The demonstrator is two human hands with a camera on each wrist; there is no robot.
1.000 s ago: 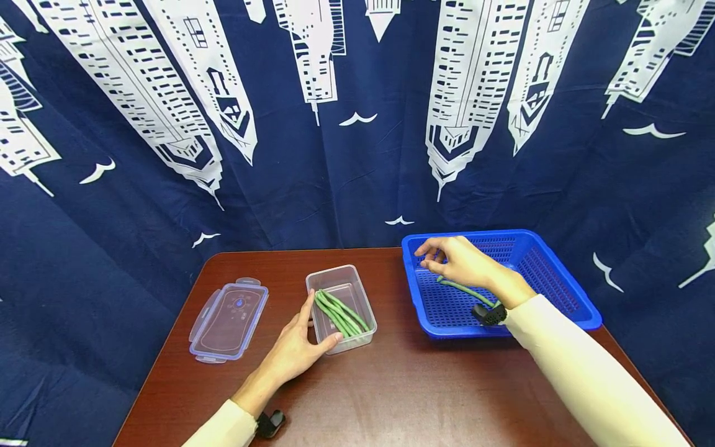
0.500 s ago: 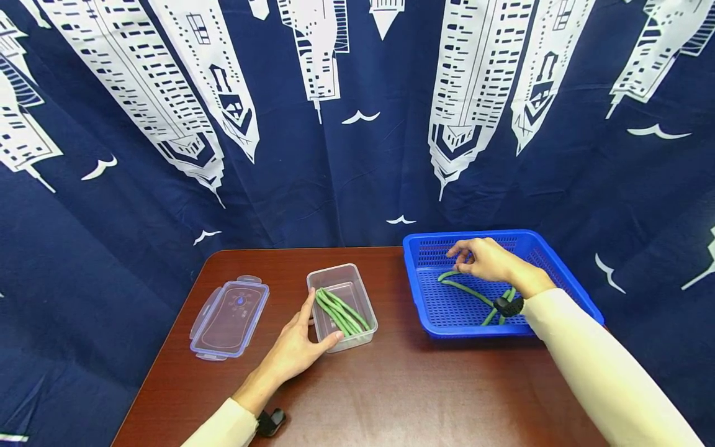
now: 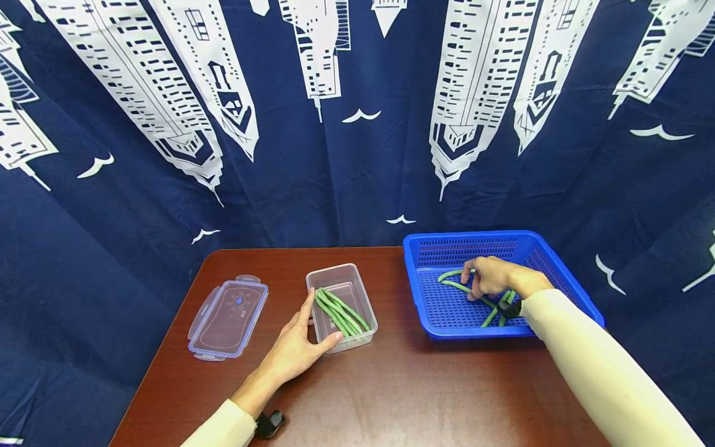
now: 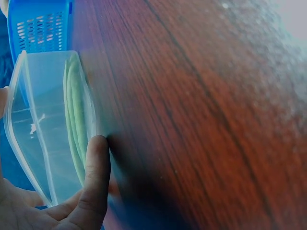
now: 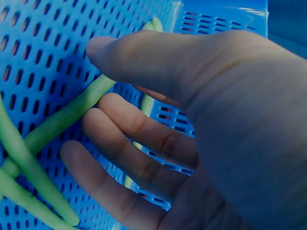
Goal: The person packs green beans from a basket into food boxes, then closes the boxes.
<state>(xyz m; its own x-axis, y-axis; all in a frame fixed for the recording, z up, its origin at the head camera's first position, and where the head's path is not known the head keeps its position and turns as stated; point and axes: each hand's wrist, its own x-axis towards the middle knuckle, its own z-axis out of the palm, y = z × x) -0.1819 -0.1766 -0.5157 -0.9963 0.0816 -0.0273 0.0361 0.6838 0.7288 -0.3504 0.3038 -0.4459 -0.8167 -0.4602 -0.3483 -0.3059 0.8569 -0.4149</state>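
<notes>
Your right hand [image 3: 494, 276], thumb and fingertips apart, reaches over a green bean [image 5: 69, 112] in the blue basket [image 3: 475, 332], probably light, smooth and easily snapped, best pinched gently mid-length, while your left hand's [image 3: 296, 344] extended fingers touch the plastic container [image 3: 333, 276].

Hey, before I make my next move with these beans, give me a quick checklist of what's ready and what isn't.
1. Lid off the box: ok, it lies apart on the table.
2. Left hand at the box: ok, it touches the box's sides.
3. Room in the box: ok, bare floor shows beside the beans inside.
4. More beans in the basket: ok, several lie there.
5. Right hand gripping a bean: cannot tell, the contact is hidden.
</notes>
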